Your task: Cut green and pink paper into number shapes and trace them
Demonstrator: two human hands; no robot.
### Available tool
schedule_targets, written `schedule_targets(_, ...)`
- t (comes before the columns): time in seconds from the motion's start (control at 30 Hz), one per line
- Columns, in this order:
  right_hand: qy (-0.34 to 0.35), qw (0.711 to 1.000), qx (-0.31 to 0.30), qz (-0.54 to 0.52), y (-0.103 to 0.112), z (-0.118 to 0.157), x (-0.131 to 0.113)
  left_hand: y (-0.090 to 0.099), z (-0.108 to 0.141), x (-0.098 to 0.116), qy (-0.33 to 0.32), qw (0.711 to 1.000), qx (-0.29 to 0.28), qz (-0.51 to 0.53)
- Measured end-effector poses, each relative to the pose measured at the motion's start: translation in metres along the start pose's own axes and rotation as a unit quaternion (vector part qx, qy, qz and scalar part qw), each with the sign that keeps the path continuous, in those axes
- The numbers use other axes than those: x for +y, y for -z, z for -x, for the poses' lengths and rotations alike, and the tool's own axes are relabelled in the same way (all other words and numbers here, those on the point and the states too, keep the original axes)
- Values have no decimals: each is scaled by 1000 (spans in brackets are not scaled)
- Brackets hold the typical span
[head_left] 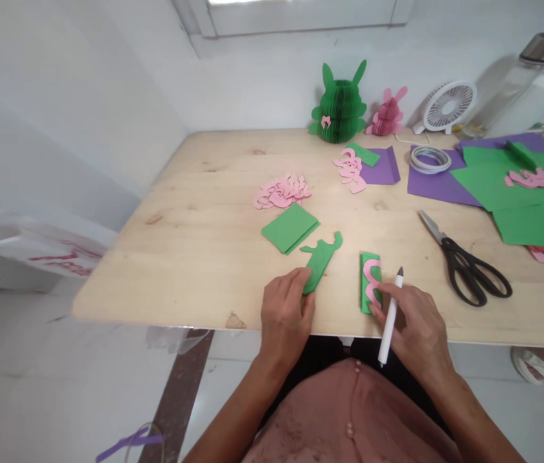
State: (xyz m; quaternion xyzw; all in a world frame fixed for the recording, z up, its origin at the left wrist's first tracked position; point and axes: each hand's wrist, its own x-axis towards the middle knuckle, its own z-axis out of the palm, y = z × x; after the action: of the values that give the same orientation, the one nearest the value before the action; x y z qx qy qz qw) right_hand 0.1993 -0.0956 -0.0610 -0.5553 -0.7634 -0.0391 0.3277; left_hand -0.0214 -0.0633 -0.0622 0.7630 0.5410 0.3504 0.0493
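My left hand [285, 314] pinches the lower end of a green paper cutout [319, 262] with a curled, wavy edge. A white pen [390, 321] with a dark tip pointing away from me lies across my right hand [419, 325], held between its fingers. The same hand's fingertips touch a pink curvy paper piece [370, 278], which rests on a narrow green paper strip [364, 299]. Beyond my left hand lie a stack of green paper rectangles [289, 227] and a pile of pink paper cutouts [281, 191].
Black-handled scissors [467, 263] lie on the right of the wooden table [195, 257]. Behind are a tape roll [430, 159], purple sheets [380, 165] and green sheets [537, 222]. A green paper rabbit [339, 109], a pink one [388, 114], a small fan [449, 106] and a bottle [513, 83] line the wall.
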Motion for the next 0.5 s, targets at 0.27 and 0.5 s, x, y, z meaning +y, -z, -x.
schedule_targets(0.27,7,1000,-14,1,1,0,1,-4,1,10,-10,1000,3,14)
schedule_targets(0.5,11,1000,-16,14,0,-1,-2,-5,2,13,-18,1000,-9,12)
